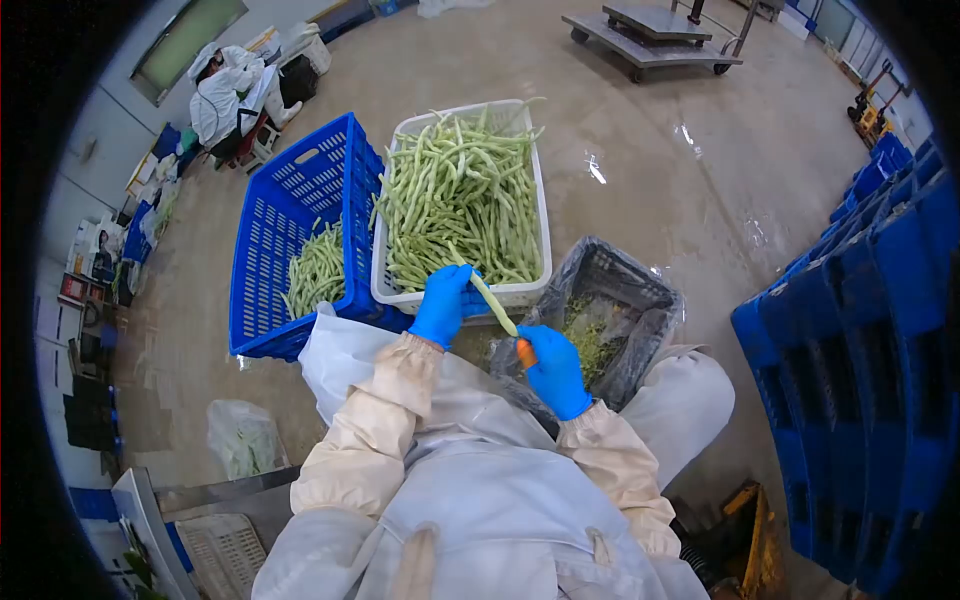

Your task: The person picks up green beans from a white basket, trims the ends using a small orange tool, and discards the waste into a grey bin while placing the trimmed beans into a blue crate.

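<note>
My left hand [443, 305], in a blue glove, is closed around a long pale green bean [489, 300]. The bean slants down to the right, its lower end at my right hand [560, 370]. That gloved hand grips a small tool with an orange handle [526, 353], perhaps a knife; its blade cannot be made out. Just beyond my hands stands a white crate [546, 215] heaped with long green beans [465, 195]. To its left, a blue crate [258, 265] holds a smaller pile of beans [318, 268]. Beside my right hand, a bin lined with dark plastic [655, 295] contains green scraps [592, 335].
Blue plastic pallets [850, 350] are stacked at the right. A metal platform cart [650, 45] stands at the back on the wet floor [640, 160]. Another person [235, 95] sits at the far left. A clear plastic bag [243, 437] lies at lower left.
</note>
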{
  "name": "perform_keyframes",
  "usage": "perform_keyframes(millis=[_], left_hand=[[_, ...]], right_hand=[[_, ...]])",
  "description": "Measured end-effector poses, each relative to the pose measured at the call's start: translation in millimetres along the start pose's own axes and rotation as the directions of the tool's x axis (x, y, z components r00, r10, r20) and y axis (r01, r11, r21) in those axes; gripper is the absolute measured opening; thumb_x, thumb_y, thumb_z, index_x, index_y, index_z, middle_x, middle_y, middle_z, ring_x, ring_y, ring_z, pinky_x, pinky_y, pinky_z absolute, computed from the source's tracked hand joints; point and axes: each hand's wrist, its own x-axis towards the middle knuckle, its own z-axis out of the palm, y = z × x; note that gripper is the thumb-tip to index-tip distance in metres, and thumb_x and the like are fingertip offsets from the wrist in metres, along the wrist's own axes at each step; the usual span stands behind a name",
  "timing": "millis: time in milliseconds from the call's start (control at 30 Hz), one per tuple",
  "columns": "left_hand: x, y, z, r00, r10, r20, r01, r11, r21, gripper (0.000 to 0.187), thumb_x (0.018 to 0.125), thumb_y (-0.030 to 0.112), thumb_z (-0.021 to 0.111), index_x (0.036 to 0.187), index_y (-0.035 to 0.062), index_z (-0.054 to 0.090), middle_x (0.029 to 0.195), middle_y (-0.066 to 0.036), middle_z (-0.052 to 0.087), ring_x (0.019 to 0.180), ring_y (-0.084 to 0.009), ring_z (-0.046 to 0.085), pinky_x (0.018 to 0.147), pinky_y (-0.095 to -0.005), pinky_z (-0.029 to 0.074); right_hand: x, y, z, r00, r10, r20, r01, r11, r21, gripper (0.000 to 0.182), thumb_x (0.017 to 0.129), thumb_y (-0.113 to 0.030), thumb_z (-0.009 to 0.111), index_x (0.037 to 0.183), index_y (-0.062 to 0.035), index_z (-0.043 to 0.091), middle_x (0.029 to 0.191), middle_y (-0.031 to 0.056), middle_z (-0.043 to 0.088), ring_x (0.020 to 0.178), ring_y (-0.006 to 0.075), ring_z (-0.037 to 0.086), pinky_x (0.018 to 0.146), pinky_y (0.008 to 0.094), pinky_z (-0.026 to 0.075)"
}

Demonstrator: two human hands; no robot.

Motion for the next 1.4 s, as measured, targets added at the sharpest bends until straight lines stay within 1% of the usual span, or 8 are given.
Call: perform_keyframes(millis=[367, 567, 600, 700, 800, 867, 967, 1400], left_hand=[[11, -25, 41, 0.985, 0.171, 0.027, -0.168, 0.906, 0.387, 0.019, 0.084, 0.022, 0.053, 0.074, 0.0052, 0.055, 0.057, -0.001, 0.050, 0.043, -0.0077, 0.043, 0.037, -0.0228, 0.033], [3, -36, 43, 0.736, 0.280, 0.616, -0.674, 0.378, 0.634, 0.019, 0.084, 0.020, 0.055, 0.078, 0.0023, 0.060, 0.057, -0.002, 0.052, 0.047, -0.0080, 0.044, 0.043, -0.0217, 0.035], [0, -31, 39, 0.735, 0.283, 0.616, -0.676, 0.379, 0.632, 0.019, 0.084, 0.020, 0.055, 0.078, 0.0023, 0.060, 0.057, -0.002, 0.052, 0.047, -0.0080, 0.044, 0.043, -0.0217, 0.035], [-13, -8, 15, 0.921, -0.142, 0.363, -0.165, 0.702, 0.693, 0.019, 0.085, 0.020, 0.055, 0.080, 0.0025, 0.061, 0.059, -0.003, 0.054, 0.047, -0.0079, 0.046, 0.043, -0.0215, 0.037], [-22, 0, 0, 0.893, -0.261, 0.368, -0.021, 0.791, 0.611, 0.018, 0.085, 0.022, 0.057, 0.080, 0.0043, 0.061, 0.060, -0.002, 0.054, 0.046, -0.0067, 0.047, 0.041, -0.0204, 0.037], [-18, -7, -4, 0.887, -0.265, 0.378, -0.057, 0.750, 0.659, 0.018, 0.085, 0.021, 0.057, 0.079, 0.0049, 0.061, 0.059, -0.001, 0.053, 0.046, -0.0066, 0.045, 0.041, -0.0204, 0.036], [-15, -14, -10, 0.882, -0.263, 0.391, -0.127, 0.666, 0.735, 0.018, 0.085, 0.022, 0.057, 0.078, 0.0064, 0.061, 0.059, 0.001, 0.052, 0.047, -0.0060, 0.045, 0.044, -0.0206, 0.036], [-3, -36, -21, 0.769, -0.043, 0.638, -0.528, 0.519, 0.672, 0.023, 0.082, 0.021, 0.060, 0.094, 0.0020, 0.064, 0.076, -0.007, 0.060, 0.069, -0.0128, 0.054, 0.066, -0.0287, 0.044]], right_hand=[[-17, -21, 23, 0.988, -0.149, 0.049, 0.156, 0.966, -0.204, 0.015, 0.071, -0.006, 0.058, 0.085, -0.0055, 0.055, 0.071, 0.0109, 0.050, 0.066, 0.0295, 0.051, 0.059, 0.0406, 0.039], [-22, -9, 25, 0.989, -0.122, 0.087, 0.137, 0.971, -0.197, 0.013, 0.072, -0.008, 0.060, 0.082, -0.0053, 0.054, 0.071, 0.0114, 0.051, 0.066, 0.0301, 0.050, 0.061, 0.0401, 0.040], [-17, -2, 17, 0.988, 0.043, -0.147, -0.055, 0.996, -0.072, 0.011, 0.073, -0.009, 0.060, 0.082, -0.0048, 0.054, 0.073, 0.0124, 0.053, 0.068, 0.0305, 0.051, 0.062, 0.0393, 0.041], [-12, 58, -33, 0.635, 0.555, -0.537, -0.466, 0.830, 0.307, 0.010, 0.077, -0.008, 0.058, 0.086, -0.0050, 0.056, 0.079, 0.0151, 0.056, 0.074, 0.0320, 0.055, 0.065, 0.0364, 0.043], [-8, 53, -45, 0.756, 0.594, -0.275, -0.635, 0.767, -0.090, 0.018, 0.076, -0.005, 0.057, 0.095, -0.0069, 0.058, 0.089, 0.0169, 0.056, 0.082, 0.0330, 0.055, 0.070, 0.0375, 0.044], [-4, 39, -22, 0.955, 0.098, -0.279, -0.165, 0.961, -0.224, 0.029, 0.073, -0.005, 0.059, 0.102, -0.0095, 0.059, 0.101, 0.0158, 0.054, 0.091, 0.0349, 0.052, 0.077, 0.0411, 0.044], [11, 8, -15, 0.992, -0.103, -0.073, 0.076, 0.949, -0.306, 0.034, 0.071, -0.006, 0.060, 0.104, -0.0092, 0.059, 0.108, 0.0140, 0.052, 0.099, 0.0343, 0.049, 0.084, 0.0432, 0.041], [-7, 22, 6, 0.989, 0.089, 0.118, -0.049, 0.951, -0.306, 0.019, 0.076, -0.006, 0.059, 0.094, -0.0033, 0.058, 0.086, 0.0074, 0.058, 0.091, 0.0241, 0.055, 0.082, 0.0357, 0.042]])
